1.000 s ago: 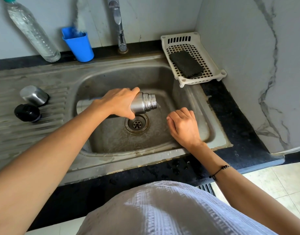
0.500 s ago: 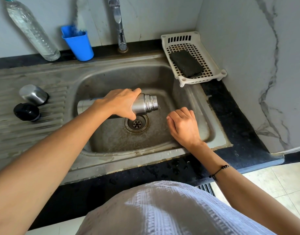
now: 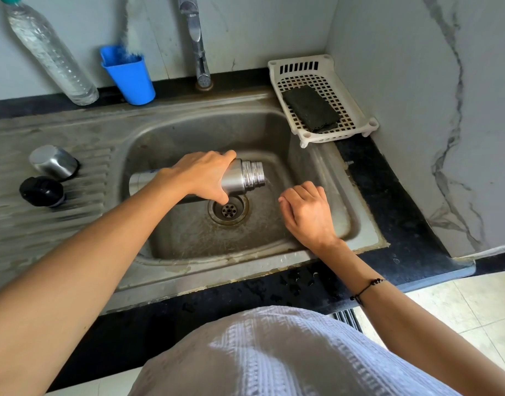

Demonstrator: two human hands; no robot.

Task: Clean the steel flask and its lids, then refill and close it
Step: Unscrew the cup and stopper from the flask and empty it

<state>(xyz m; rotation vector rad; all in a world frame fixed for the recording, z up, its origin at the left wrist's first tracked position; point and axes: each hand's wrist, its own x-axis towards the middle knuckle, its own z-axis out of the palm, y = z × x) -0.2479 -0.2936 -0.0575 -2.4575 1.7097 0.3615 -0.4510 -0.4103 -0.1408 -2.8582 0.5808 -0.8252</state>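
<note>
My left hand (image 3: 201, 175) grips the steel flask (image 3: 244, 176), which lies nearly level over the sink basin (image 3: 188, 138) with its open threaded mouth pointing right. A thin trickle of water leaves the mouth. My right hand (image 3: 308, 212) hangs in the basin just right of the drain (image 3: 228, 210), fingers curled, holding nothing. The steel cup lid (image 3: 53, 162) and the black inner lid (image 3: 41, 191) lie on the ribbed drainboard at the left.
A tap (image 3: 198, 41) rises behind the basin. A clear water bottle (image 3: 50, 52) leans on the wall beside a blue cup (image 3: 128, 74). A white plastic tray (image 3: 348, 110) with a dark scrub pad (image 3: 310, 111) sits at the sink's right corner by the wall.
The flask has shifted very slightly and the water from its mouth has thinned. Both hands stay almost where they were.
</note>
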